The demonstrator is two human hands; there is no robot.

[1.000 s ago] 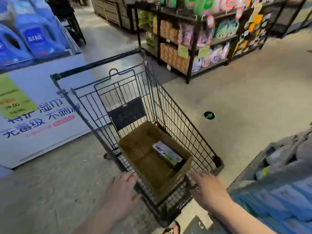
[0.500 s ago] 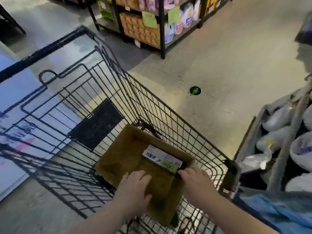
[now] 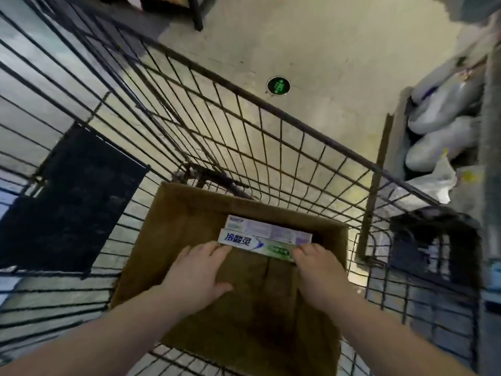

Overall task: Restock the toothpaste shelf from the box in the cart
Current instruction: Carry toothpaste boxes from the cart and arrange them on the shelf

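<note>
An open brown cardboard box (image 3: 187, 221) sits in the black wire cart (image 3: 271, 126). Two long toothpaste cartons lie side by side against its far wall: a white and green one (image 3: 257, 244) in front, a pale purple one (image 3: 268, 229) behind it. Both my hands are inside the box. My left hand (image 3: 198, 272) has its fingertips on the left end of the green carton, fingers spread. Over the carton's right end rests my right hand (image 3: 320, 272), fingers bent. Neither hand has closed around a carton.
Concrete floor with a round green marker (image 3: 278, 85) lies beyond the cart. At the right, a low shelf (image 3: 379, 158) holds white bagged goods (image 3: 442, 120). A black panel (image 3: 73, 196) hangs on the cart's left end. A shelf leg (image 3: 196, 12) stands at the top.
My view has dropped closer over the cart. Both hands went from the cart's near rim down into the box and now touch the ends of the green carton.
</note>
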